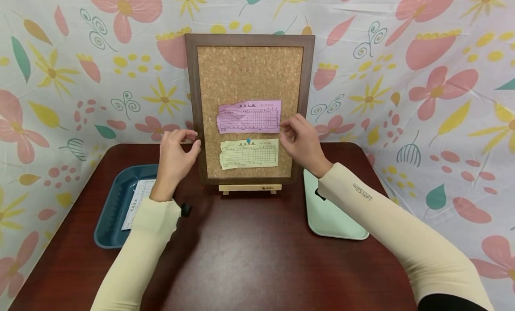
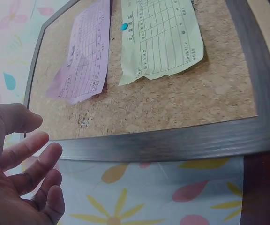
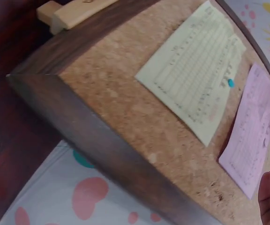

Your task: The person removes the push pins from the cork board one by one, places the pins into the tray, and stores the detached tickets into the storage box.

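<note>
A cork board (image 1: 251, 74) in a brown frame stands tilted on a small wooden easel (image 1: 250, 187). Two printed form slips lie against the cork, a pink slip (image 1: 249, 117) above a pale green slip (image 1: 249, 153); their left edges are ragged. A blue pushpin (image 1: 248, 140) sits at the green slip's top edge. My left hand (image 1: 177, 157) hovers by the board's left frame, fingers loosely bent, holding nothing. My right hand (image 1: 301, 139) is at the pink slip's right edge, its fingertips (image 3: 267, 192) close beside the paper, fingers loosely curled.
A blue tray (image 1: 105, 226) with printed paper (image 1: 134, 208) in it is at the left, partly behind the left arm. At the right, a pale green tray (image 1: 338, 226) holds a small dark object, partly covered by the right sleeve. Flower-patterned cloth (image 1: 422, 101) hangs behind.
</note>
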`<state>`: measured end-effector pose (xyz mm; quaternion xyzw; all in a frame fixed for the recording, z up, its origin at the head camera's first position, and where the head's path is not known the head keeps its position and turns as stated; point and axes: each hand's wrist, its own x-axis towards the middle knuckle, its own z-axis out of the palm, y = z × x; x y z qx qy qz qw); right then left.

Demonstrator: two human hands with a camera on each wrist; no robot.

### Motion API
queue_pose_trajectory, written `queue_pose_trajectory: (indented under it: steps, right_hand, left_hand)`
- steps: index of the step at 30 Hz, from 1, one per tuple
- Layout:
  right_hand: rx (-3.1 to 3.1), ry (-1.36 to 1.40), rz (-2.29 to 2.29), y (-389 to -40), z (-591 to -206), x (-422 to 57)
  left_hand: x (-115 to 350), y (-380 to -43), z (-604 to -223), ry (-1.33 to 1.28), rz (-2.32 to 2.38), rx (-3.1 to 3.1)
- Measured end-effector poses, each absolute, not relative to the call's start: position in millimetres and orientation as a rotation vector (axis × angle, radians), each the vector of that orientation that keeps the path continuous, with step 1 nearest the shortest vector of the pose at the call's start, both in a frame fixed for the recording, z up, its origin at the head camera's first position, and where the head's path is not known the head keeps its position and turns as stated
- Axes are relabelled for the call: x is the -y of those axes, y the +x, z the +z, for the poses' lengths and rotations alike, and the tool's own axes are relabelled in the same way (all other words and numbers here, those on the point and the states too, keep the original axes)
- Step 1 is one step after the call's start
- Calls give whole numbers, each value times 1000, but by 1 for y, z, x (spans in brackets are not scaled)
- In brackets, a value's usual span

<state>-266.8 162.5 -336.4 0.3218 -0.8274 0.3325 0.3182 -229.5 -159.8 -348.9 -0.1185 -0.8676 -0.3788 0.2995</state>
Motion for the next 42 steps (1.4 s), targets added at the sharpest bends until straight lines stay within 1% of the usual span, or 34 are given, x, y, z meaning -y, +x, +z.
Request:
queue_pose_trajectory:
  steps: [18,29,42]
  right_hand:
    - [2214,859,897,-290,-317,-132]
    - [2352,777,881,-305,-308,-112]
    - [2497,629,858,-315,-296,-85]
  left_hand:
    - [137,-261,-332,-325,-991,2365]
    - [124,-277,-327,-255,-980,2443]
    - [109,-286,-331,-281,-906,2466]
